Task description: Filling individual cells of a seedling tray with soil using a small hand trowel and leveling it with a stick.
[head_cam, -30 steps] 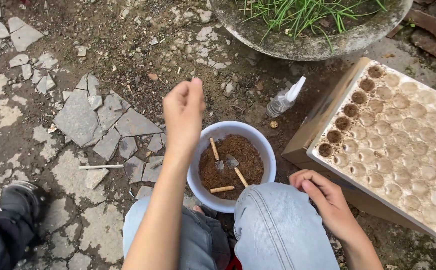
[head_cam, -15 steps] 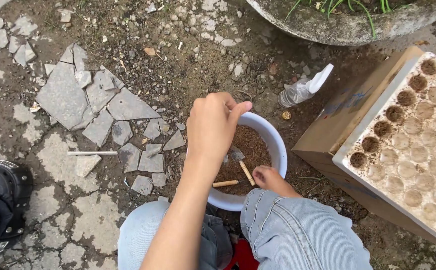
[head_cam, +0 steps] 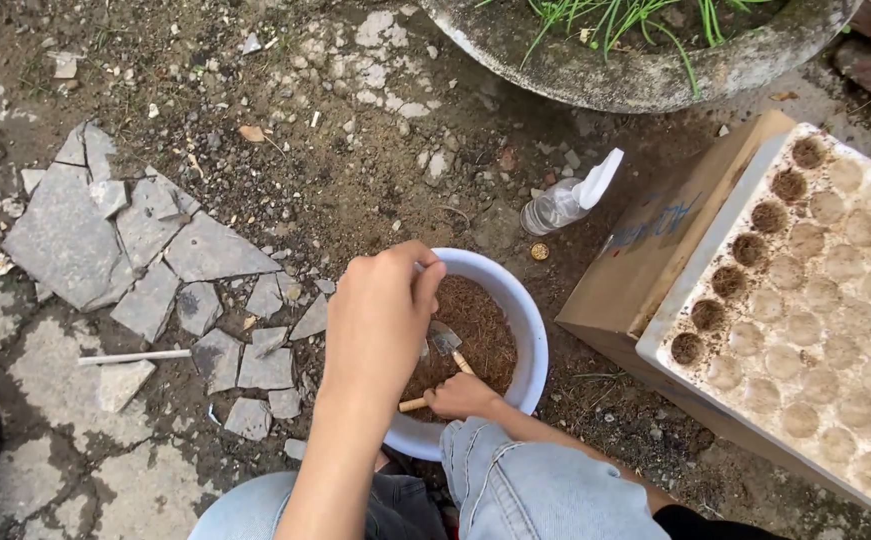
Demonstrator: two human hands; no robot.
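My right hand [head_cam: 463,395] was closed on the small trowel's [head_cam: 445,340] stiff wooden handle low in the white bowl [head_cam: 527,330] of loose, crumbly soil, while my left hand [head_cam: 380,315] hovered loosely curled, empty.

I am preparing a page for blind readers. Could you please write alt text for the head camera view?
Seen from above, a person's left hand hovers over a white bowl of brown soil, while the right hand grips a small wooden-handled trowel inside it. A white seed tray lies to the right on a cardboard box, with a spray bottle behind on stony ground.
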